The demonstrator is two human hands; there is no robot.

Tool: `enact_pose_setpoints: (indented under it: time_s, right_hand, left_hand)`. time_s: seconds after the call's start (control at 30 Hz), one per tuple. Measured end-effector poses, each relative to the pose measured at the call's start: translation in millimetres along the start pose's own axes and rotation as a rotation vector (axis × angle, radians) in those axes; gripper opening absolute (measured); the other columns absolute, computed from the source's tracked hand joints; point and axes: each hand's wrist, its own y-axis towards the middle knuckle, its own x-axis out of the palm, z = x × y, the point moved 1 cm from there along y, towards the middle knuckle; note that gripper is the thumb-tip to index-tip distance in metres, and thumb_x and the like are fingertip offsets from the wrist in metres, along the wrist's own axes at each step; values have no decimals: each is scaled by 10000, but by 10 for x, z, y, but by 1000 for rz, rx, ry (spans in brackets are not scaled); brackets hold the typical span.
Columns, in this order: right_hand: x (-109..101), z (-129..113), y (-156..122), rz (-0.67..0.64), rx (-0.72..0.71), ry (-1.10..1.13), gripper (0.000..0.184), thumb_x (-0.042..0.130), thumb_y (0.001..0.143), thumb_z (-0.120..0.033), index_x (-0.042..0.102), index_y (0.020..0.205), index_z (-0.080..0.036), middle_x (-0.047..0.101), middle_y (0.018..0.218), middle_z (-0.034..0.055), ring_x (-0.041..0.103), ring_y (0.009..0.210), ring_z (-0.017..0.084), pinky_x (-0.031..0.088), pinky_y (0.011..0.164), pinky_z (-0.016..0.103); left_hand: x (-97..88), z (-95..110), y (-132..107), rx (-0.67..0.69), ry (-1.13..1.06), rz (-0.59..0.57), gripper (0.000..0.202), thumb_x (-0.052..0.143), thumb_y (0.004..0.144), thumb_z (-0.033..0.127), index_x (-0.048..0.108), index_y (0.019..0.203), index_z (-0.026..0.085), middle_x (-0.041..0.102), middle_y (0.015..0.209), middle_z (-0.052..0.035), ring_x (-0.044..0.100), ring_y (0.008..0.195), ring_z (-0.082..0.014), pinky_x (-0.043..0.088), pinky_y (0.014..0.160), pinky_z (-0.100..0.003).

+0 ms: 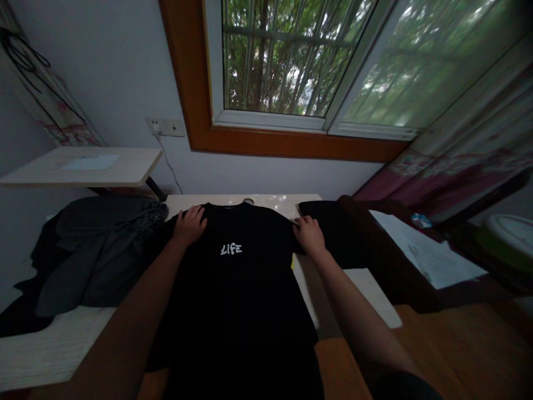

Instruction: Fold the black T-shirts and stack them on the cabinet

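And it's a room in a home, by the looks: patterned curtains [470,133], wood-framed window [287,61], clothes [95,250] heaped on the tabletop [45,355].

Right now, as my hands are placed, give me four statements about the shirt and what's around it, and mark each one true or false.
1. The black shirt has white lettering on it. True.
2. Both hands are off the shirt. False: the left hand and right hand touch it near its shoulders.
3. Grey clothing lies right of the shirt. False: the grey clothing lies left.
4. A cord is plugged into the wall outlet. True.
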Motion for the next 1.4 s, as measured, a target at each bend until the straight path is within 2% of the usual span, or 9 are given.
enact_pose_setpoints:
  time_s: [0.2,0.37,0.47,0.57,0.67,0.8,1.0,1.2,1.4]
  right_hand:
    - [-81,50,201,-268,148,-31,484,376,1048,-483,692,1214,-157,695,1156,184,682,1066,281,481,888,343]
    - [-82,-5,450,-418,70,-100,430,611,950,-399,676,1252,-100,611,1330,251,619,1218,330,454,980,383]
    - [-78,-24,568,-482,42,-88,330,724,854,-314,739,1117,-115,686,1220,213,621,1216,326,437,1008,383]
    - [-85,-9,629,-521,38,-56,286,749,813,-295,748,1048,-133,743,1078,164,687,1081,288,479,905,322]
    - [-120,53,651,-467,54,-15,352,665,885,-321,681,1174,-120,736,1104,164,701,1015,254,484,801,273]
    - [-181,140,675,-351,51,47,377,561,944,-216,565,1307,-114,699,1195,164,676,1052,225,469,824,249]
    - [-266,240,668,-270,35,58,432,633,912,-196,582,1340,-193,588,1318,173,642,1128,262,467,914,297]
    - [-374,312,541,-95,141,-16,422,607,945,-249,581,1364,-206,555,1308,173,656,1091,292,490,897,352]
    - [-399,207,368,-104,166,-84,372,489,986,-230,613,1337,-222,581,1253,168,622,1092,306,486,880,390]
  left_hand:
    - [-4,-18,-52,8,14,-34,562,310,1026,427,417,1544,235,358,1644,-66,276,1538,-247,119,1258,-551]
    - [-3,-39,-84,13,7,-31,566,286,1036,460,423,1542,246,350,1648,-51,254,1546,-253,106,1257,-563]
    - [-11,-37,-86,12,1,-40,570,276,1040,472,424,1542,247,348,1649,-54,253,1546,-259,112,1253,-571]
    - [-29,-32,-84,9,-4,-59,572,273,1040,479,423,1542,250,350,1648,-56,248,1548,-265,124,1246,-583]
    - [-49,-29,-77,14,-1,-66,571,266,1040,480,426,1541,254,353,1647,-54,246,1549,-270,126,1243,-589]
    - [-59,21,-31,40,12,-78,564,274,1039,471,443,1531,255,371,1638,-64,260,1542,-282,113,1237,-609]
    - [-24,228,55,-1,20,-91,593,309,1022,492,446,1531,221,358,1640,-109,260,1543,-290,144,1235,-597]
    - [6,309,61,-47,7,-80,603,306,1017,475,442,1532,193,340,1648,-117,245,1547,-306,168,1230,-605]
    - [-7,344,47,-38,-21,-5,552,367,997,408,520,1466,160,425,1599,-141,318,1508,-321,204,1224,-593]
